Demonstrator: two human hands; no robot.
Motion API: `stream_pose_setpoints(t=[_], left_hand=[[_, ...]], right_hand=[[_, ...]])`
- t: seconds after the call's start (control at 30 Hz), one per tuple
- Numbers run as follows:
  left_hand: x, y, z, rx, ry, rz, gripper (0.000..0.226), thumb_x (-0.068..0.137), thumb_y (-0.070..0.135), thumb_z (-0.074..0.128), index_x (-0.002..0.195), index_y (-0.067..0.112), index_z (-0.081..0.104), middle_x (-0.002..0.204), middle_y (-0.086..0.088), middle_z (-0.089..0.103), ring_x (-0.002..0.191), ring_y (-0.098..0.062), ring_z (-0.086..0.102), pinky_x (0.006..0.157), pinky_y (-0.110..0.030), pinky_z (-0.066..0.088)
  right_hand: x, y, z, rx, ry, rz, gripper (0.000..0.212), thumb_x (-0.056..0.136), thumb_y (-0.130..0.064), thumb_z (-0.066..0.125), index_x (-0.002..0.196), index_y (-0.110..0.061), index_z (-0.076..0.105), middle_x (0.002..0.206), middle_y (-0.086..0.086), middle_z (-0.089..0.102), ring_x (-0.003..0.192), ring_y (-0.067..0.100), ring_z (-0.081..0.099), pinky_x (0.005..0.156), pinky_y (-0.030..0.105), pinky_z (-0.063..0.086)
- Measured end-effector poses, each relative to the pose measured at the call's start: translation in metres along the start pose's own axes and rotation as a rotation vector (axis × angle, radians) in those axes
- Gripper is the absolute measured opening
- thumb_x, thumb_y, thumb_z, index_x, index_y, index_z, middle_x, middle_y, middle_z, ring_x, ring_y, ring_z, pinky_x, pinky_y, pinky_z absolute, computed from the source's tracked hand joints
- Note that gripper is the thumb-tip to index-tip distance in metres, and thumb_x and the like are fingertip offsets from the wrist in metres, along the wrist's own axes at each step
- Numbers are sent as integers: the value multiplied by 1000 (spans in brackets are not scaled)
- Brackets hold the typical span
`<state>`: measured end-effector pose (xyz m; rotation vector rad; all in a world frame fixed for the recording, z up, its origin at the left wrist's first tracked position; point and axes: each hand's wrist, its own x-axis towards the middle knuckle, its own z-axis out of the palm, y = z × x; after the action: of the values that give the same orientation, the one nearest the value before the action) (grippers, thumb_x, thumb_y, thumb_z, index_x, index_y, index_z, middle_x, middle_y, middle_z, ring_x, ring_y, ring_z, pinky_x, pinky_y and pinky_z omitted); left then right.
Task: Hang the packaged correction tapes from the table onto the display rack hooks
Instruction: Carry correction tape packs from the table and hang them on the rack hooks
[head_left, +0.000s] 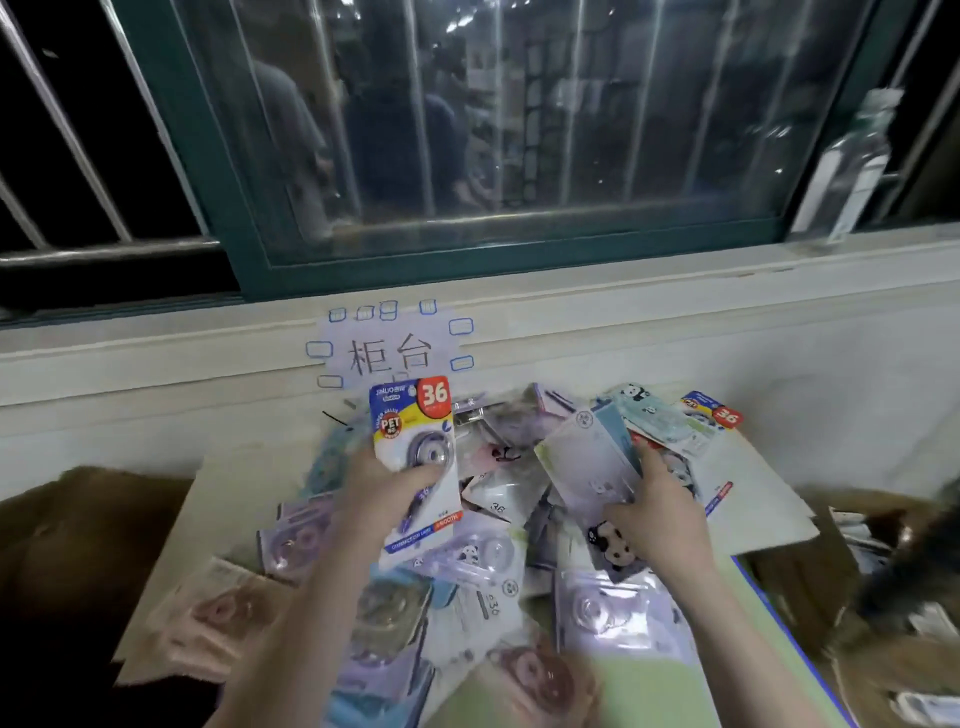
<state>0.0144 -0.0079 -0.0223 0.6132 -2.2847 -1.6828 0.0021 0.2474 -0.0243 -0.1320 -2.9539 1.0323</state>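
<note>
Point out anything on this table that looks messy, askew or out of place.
The packaged correction tapes lie in a loose heap on the table, overlapping at all angles, some face down. The paper sign on the wall sits slightly crooked. The left hand holds one blue pack upright; the right hand grips pale packs.

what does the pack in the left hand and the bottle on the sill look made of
Pack held by the left hand: printed glossy card, seemingly with a clear plastic blister over the round tape wheel, going by the sheen. Bottle on the window sill: clear, probably plastic with a paper label; blur leaves it uncertain.
</note>
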Motion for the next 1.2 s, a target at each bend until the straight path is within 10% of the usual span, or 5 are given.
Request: stream_pose_setpoints(t=[0.2, 0.53, 0.83, 1.2], left_hand=[[-65, -11, 20, 80, -265, 45, 44, 58, 20, 86, 97, 19, 68, 91, 6, 70, 89, -16, 65, 71, -26, 47], [-220, 40, 144, 201, -799, 303, 56, 44, 36, 77, 98, 23, 67, 93, 8, 73, 92, -16, 67, 80, -32, 51], [-526, 68, 271, 193, -1350, 529, 46, 64, 15, 83, 104, 18, 61, 101, 1, 70, 94, -20, 66, 85, -40, 53], [-911, 72, 324, 278, -1849, 860, 56, 53, 50, 75, 101, 25, 63, 93, 10, 66, 90, -13, 62, 60, -20, 39]], right_hand=[[-109, 25, -34, -42, 81, 162, 63, 78, -15, 60, 135, -27, 39, 88, 5, 65, 80, 30, 62, 56, 25, 40], [-279, 149, -139, -306, 386, 460, 50, 77, -20, 56, 125, -28, 46, 108, 3, 65, 99, 27, 59, 64, 30, 42], [-551, 279, -239, -312, 655, 943, 44, 71, -11, 50, 113, -26, 48, 102, 2, 64, 97, 29, 57, 61, 28, 34], [-869, 376, -321, -328, 943, 1376, 40, 71, -14, 53, 108, -30, 49, 93, -2, 65, 89, 28, 60, 60, 31, 43]])
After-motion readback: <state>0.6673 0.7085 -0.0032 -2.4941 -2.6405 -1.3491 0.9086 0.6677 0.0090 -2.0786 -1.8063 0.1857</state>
